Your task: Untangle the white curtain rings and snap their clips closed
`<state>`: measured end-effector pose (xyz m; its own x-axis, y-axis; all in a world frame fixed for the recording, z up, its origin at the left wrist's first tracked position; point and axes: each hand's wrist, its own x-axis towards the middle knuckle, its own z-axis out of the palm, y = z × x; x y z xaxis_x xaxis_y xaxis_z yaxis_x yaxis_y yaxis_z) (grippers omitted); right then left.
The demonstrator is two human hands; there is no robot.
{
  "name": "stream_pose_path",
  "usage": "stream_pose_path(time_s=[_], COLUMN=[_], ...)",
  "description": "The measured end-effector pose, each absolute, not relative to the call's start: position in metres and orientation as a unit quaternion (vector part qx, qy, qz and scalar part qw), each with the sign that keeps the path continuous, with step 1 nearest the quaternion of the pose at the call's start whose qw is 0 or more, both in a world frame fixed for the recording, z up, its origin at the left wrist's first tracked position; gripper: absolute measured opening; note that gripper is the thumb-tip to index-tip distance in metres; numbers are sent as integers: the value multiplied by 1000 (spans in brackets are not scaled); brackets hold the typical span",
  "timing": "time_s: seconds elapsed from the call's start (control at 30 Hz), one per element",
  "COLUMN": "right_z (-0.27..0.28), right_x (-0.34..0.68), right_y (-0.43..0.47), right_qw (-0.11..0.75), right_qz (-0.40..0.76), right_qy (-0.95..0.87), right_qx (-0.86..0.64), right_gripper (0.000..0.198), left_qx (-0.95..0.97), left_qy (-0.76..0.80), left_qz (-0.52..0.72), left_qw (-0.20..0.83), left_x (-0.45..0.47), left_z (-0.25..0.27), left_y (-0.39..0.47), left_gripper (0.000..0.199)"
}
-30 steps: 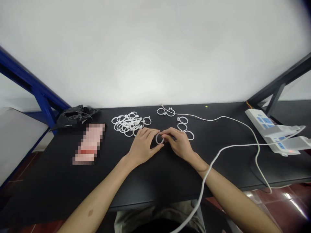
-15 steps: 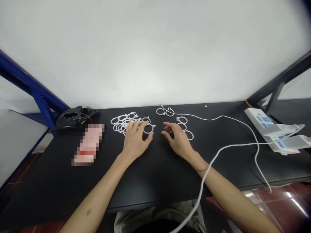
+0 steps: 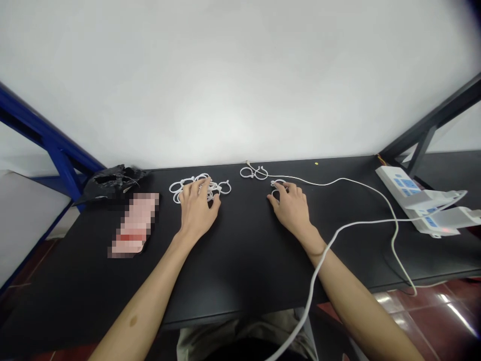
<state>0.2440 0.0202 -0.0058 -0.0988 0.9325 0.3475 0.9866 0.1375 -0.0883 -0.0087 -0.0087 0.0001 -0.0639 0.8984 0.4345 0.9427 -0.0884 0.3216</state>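
Note:
My left hand point(image 3: 198, 209) lies palm down over a pile of thin white plastic rings with small tabs point(image 3: 175, 187). Its fingers are spread, thumb out to the side, and nothing shows gripped in them. One ring point(image 3: 230, 188) pokes out at the right of the pile. Over on the right, my right hand point(image 3: 292, 206) covers a smaller group of similar white rings point(image 3: 278, 181), thumb apart from the fingers. Parts of those rings are hidden beneath it. Farther back, between the hands, two more rings point(image 3: 261, 179) lie beside a thin cable's end.
A blurred-out pinkish phone-like object point(image 3: 137, 223) rests left on the black table point(image 3: 233, 271), with a crumpled black plastic bag point(image 3: 112, 181) behind it. A white power strip point(image 3: 406, 193) with plugged-in adapters stands right. A white cable point(image 3: 361, 224) crosses above my right forearm.
My left hand has shifted left onto the pile; the ring that was at its fingertips no longer shows there. My right hand has moved right, over the right-hand rings.

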Motion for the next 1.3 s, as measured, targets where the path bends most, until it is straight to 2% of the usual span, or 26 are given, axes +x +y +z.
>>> stream_pose_path(time_s=[0.23, 0.43, 0.6, 0.7, 0.9, 1.17, 1.3], right_z=[-5, 1, 8, 12, 14, 7, 6], right_x=[244, 237, 226, 219, 214, 218, 217], right_y=[22, 18, 8, 1, -2, 4, 3], right_qw=[172, 214, 360, 368, 384, 419, 417], right_qz=[-58, -30, 125, 199, 300, 395, 388], right_qy=[-751, -777, -810, -823, -801, -747, -743], right_qx=[-635, -592, -445, -385, -348, -332, -352], right_gripper=[19, 14, 11, 11, 15, 13, 14], left_qx=[-745, -789, -798, -809, -843, -837, -814], left_qy=[-588, -530, -522, -502, -425, -393, -417], left_qz=[-312, -312, -302, -306, -328, -354, -354], left_qw=[43, 16, -2, -13, -37, -138, -197], left_x=[7, 16, 16, 15, 16, 19, 20], left_z=[0, -2, -2, -2, -7, -10, -10], left_y=[-24, -30, -31, -31, -28, -33, -35], left_gripper=[37, 33, 39, 42, 36, 49, 61])
